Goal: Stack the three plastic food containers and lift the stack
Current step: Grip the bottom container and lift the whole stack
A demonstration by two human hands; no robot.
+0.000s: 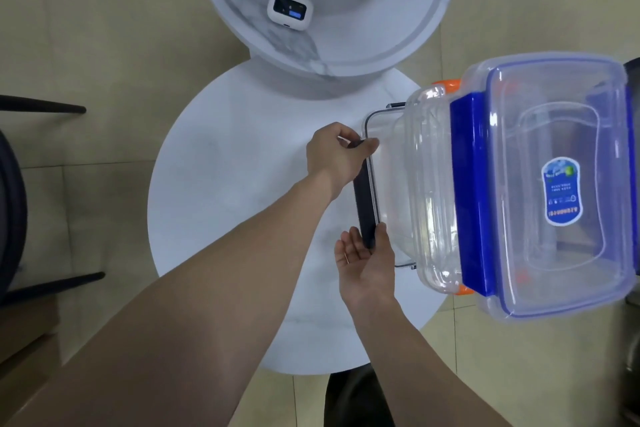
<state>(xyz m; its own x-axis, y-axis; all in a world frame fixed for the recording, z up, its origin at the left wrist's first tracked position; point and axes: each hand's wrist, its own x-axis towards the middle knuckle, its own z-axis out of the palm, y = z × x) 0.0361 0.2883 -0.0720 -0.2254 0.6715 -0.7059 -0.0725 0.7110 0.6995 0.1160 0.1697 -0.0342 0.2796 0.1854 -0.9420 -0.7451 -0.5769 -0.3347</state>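
Left fingers pinched on the near rim of the bottom container, beside its dark clip. Right hand palm up with fingers spread, thumb pressed against that clip's lower end. Beyond the fingertips: three clear containers stacked, orange-clipped middle one, blue-clipped top one, towering over the round white table. Likely light, empty, rigid yet slippery; probably best gripped under the lowest rim at both ends.

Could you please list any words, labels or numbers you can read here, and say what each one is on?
None can be read.
Blue sticker on the top container's lid: white print, too small and blurred.
White device's screen on the marble table: blurred.
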